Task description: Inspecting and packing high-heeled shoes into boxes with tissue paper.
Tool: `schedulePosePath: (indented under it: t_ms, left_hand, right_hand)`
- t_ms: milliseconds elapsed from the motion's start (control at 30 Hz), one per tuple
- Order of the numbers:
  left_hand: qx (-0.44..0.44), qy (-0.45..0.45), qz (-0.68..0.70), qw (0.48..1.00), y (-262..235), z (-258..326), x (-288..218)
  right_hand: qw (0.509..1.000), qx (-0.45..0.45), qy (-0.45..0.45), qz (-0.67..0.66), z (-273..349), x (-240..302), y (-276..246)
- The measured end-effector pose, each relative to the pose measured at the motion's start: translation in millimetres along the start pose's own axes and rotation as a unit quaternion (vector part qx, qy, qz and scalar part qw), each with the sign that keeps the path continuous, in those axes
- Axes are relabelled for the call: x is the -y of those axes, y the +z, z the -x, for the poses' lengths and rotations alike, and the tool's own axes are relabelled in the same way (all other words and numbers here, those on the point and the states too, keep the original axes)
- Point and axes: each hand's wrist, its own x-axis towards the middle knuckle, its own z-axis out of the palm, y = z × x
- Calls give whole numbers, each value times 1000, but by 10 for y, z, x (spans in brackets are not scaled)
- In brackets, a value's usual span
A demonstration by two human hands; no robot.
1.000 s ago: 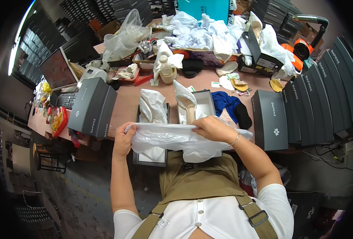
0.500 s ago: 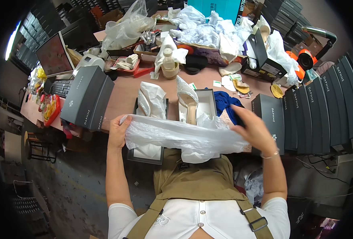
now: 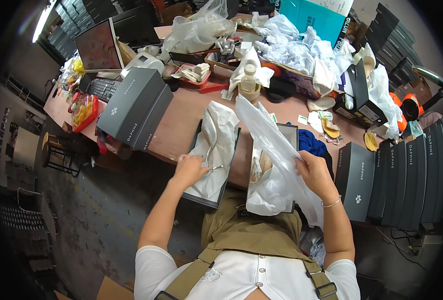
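Observation:
My right hand (image 3: 316,176) pinches a sheet of thin white wrapping tissue (image 3: 276,145), which hangs across the right shoe box (image 3: 288,131). Under that sheet a pale pointed shoe (image 3: 258,165) is mostly hidden; only parts of its insole and strap show. To the left, my left hand (image 3: 190,170) is closed at the heel end of a second pale, glittery shoe (image 3: 210,131), which lies on white paper (image 3: 224,117) in a dark box tray (image 3: 212,202). A thin silvery piece sticks out by my left fingertips; whether it is strap or heel I cannot tell.
Closed dark shoe boxes stand at left (image 3: 134,107) and in a row at right (image 3: 396,180). Blue cloth (image 3: 311,142) lies beside the right tray. Behind are a bottle (image 3: 249,75), a red basket (image 3: 194,74), crumpled paper (image 3: 291,47), a monitor and a keyboard (image 3: 104,88).
My left hand has let go of the tissue and moved down to the left shoe. My right hand, open before, now grips the tissue, which has swung from crosswise to lengthwise over the right box.

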Motion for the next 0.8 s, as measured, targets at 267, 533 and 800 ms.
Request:
schedulePosePath:
  t_ms: [267,533,800]
  left_hand:
    - [-144,-231,682,679,380,-399,-308]
    - [-216,-396,601,660,762,-538,-156]
    - [-120,-147,820,540,379,-13,-239]
  right_hand:
    - [996,-74,-39,20,52,-30,-15]
    - [992,-80,-94,17,110,142,21]
    - [982,-93,-116,117,93,504,-207]
